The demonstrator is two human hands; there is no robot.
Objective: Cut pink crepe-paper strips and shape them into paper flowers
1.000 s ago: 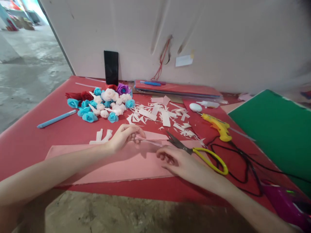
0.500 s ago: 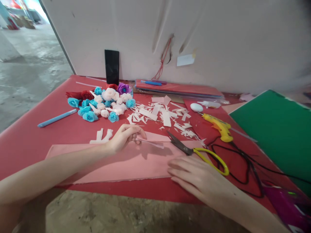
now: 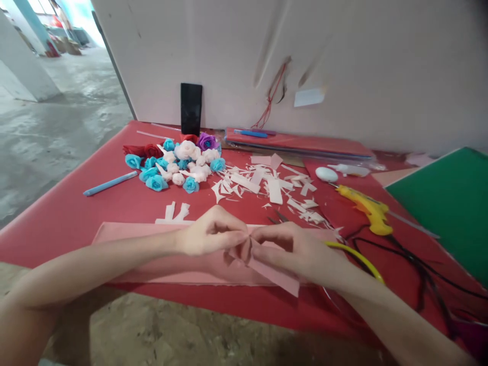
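Both hands meet over the pink paper sheet at the front of the red table. My left hand pinches one end of a narrow pink paper strip between thumb and fingers. My right hand pinches the same strip close beside it, and the strip's free end hangs down to the right. Behind and under my right hand lie scissors with yellow handles; only their blade tips and part of a handle show. Small pale paper pieces rest beyond my left forearm.
Blue, white, red and purple paper flowers are heaped at the back left, near a blue pen and a black phone. Paper scraps lie mid-table. A yellow glue gun with black cord and a green board are right.
My right hand has moved from beside the scissors to the left and now pinches the paper strip together with my left hand. The view has shifted slightly left.
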